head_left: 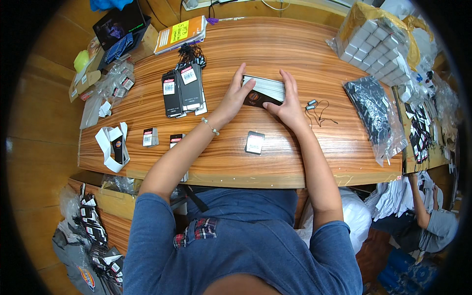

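A thick stack of black hang tags (255, 99) with white edges is held upright between both hands above the far middle of the table. My left hand (235, 98) grips its left end, thumb across the front. On its right end, my right hand (289, 104) closes with the thumb pressed along the lower edge. Nearer me lies a small dark tag (254, 142) with a white label. Left of my hands sit piles of black hang tags (191, 91) with white-and-red labels and black cords. A loose black string (318, 112) rests right of my right hand.
Small labelled tags (148, 137) and a white paper band (109, 147) lie at left. Notebooks (182, 34) and a laptop (118, 25) stand far left. A bag of black items (373, 115) and a wrapped block of white boxes (371, 46) are at right. Another person (437, 223) is lower right.
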### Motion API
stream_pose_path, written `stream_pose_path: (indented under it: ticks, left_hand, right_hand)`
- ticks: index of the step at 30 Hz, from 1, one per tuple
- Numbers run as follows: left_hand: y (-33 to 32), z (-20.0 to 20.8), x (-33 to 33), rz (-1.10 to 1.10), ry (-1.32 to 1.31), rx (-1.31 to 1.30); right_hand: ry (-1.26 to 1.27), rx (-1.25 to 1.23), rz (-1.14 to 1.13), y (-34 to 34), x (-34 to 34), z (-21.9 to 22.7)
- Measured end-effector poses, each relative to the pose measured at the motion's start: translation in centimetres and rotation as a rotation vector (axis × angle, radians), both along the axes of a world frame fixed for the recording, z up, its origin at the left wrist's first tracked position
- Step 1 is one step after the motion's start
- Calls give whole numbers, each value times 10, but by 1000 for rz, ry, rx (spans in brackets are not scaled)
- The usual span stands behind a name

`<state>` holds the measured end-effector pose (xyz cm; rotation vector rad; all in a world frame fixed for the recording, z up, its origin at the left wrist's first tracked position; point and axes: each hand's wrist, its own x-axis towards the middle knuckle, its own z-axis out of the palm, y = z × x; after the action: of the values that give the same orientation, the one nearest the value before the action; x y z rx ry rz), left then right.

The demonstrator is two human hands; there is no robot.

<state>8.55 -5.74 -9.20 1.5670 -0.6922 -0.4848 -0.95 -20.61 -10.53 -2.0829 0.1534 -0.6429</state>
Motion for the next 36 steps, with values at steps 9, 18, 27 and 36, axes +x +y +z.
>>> stream_pose_path:
  ticks: [9, 18, 27, 36]
  left_hand:
    - [11, -14, -4, -54, -210, 69]
    - [13, -31, -4, -77, -293, 165]
    - [17, -21, -2, -123, -266, 185]
    - [19, 6, 16, -199, -390, 256]
  right_hand:
    - [112, -251, -68, 7, -8, 15]
    - [200, -75, 148, 4, -10, 21]
    - [185, 74, 128, -1, -9, 5]
    - [148, 283, 190, -9, -7, 10]
